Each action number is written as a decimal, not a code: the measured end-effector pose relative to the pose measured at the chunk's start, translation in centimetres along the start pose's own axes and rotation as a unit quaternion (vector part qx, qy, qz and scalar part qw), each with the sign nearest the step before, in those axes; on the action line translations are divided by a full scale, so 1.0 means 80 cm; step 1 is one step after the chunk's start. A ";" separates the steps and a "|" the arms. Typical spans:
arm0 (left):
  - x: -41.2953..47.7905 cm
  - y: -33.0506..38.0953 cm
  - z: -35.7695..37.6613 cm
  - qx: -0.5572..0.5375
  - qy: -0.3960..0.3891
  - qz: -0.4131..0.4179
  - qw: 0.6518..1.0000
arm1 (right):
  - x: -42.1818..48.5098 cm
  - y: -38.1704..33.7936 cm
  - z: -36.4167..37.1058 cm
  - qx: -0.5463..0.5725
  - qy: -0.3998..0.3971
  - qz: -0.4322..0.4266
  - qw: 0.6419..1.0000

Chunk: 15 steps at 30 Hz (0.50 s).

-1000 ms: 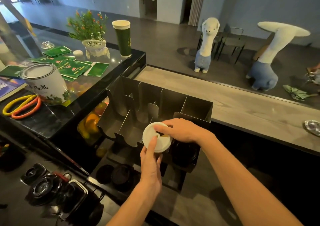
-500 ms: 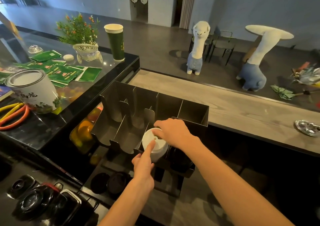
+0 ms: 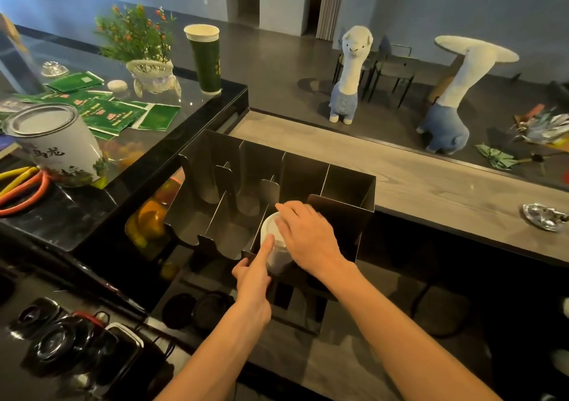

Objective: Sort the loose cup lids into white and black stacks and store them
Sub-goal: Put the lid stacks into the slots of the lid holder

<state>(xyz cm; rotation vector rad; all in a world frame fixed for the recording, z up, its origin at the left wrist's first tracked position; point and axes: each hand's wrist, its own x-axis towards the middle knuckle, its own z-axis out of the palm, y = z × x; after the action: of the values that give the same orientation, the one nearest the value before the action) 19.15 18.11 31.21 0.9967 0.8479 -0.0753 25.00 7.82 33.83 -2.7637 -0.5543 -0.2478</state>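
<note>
A stack of white lids [image 3: 276, 248] lies on its side in the third slot of the dark metal lid organizer [image 3: 215, 185]. My right hand [image 3: 308, 237] lies over the top of the stack, fingers spread along it. My left hand [image 3: 257, 273] is below it, its index finger stretched out and pressing on the stack's front face, the other fingers curled. Two black lids [image 3: 197, 308] lie on the lower shelf under the organizer. The slots to the left hold nothing I can see; the rightmost slot is hidden by my right hand.
A black glass counter [image 3: 184, 129] to the left carries a white tin [image 3: 58, 145], green packets [image 3: 114, 114], a potted plant [image 3: 141, 46] and a green cup [image 3: 204, 59]. A wooden ledge [image 3: 431, 182] runs behind the organizer. Black machine parts [image 3: 61, 342] sit at lower left.
The white lid stack has gone down into the organizer slot. My right hand moved from gripping its edge to lying over it; my left index finger still presses its front.
</note>
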 end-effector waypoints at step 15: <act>0.067 -0.036 -0.174 0.053 0.183 0.061 0.980 | -0.036 -0.130 0.124 0.196 -0.136 -0.085 0.967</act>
<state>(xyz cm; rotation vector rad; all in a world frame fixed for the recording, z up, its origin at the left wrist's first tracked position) 13.38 28.74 22.00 1.1812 1.1244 0.1752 19.32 19.24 26.63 -2.3782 -0.8133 0.1917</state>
